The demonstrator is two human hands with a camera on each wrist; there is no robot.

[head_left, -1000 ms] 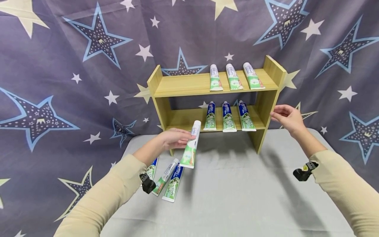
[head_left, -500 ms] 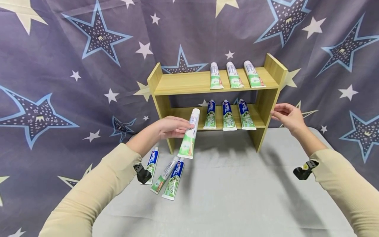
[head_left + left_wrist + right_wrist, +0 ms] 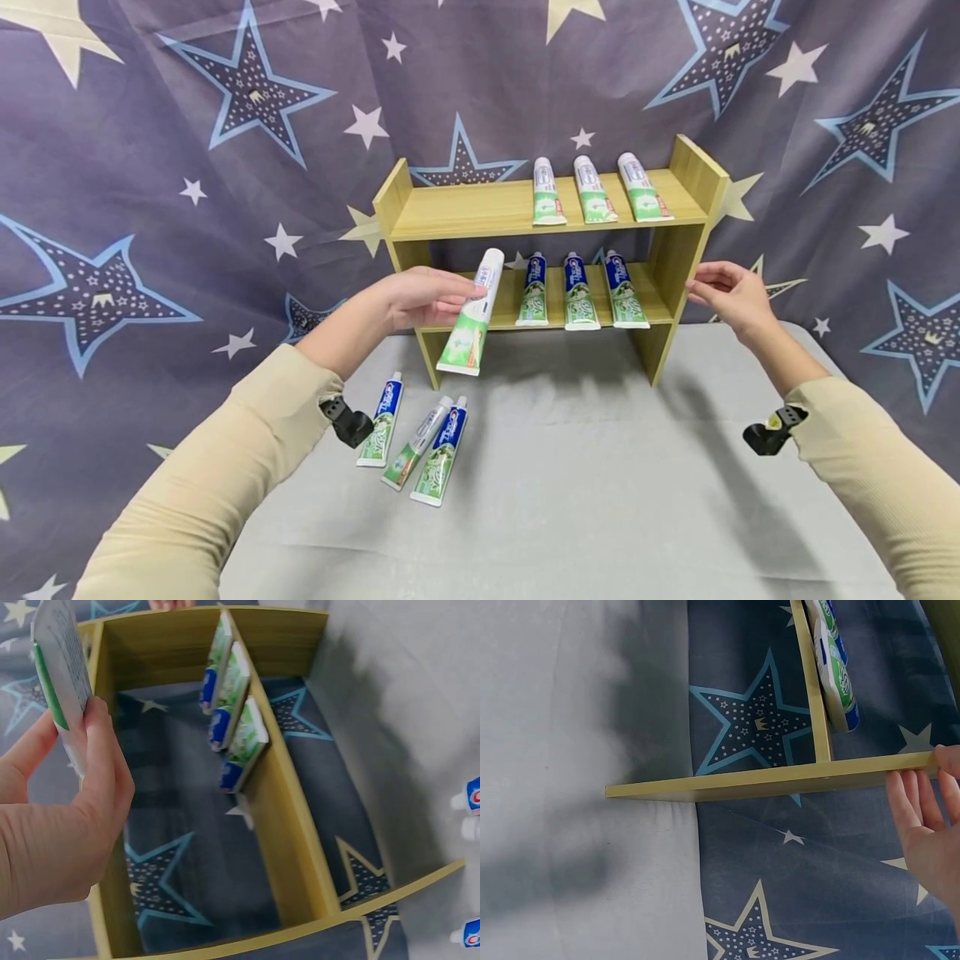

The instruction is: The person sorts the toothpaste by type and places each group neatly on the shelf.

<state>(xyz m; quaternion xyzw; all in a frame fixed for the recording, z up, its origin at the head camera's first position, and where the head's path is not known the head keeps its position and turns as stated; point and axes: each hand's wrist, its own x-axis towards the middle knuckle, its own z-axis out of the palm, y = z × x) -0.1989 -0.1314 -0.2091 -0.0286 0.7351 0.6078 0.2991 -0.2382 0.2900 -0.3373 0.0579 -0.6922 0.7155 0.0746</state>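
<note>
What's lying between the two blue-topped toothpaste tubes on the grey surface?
A white-and-green tube lies there, closer to the right blue-topped tube; the head view shows it.

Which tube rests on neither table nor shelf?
The white-and-green toothpaste tube pinched by the left hand; the other tubes lie on the grey table or yellow wooden shelf.

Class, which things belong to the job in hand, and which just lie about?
Likely the job:
white-green toothpaste tube in the left hand
yellow wooden shelf, touched by the right hand
shelved tubes, white-green and blue-green
three matching loose tubes

Surroundings:
grey tablecloth
purple star-patterned curtain
black wrist cameras
</note>
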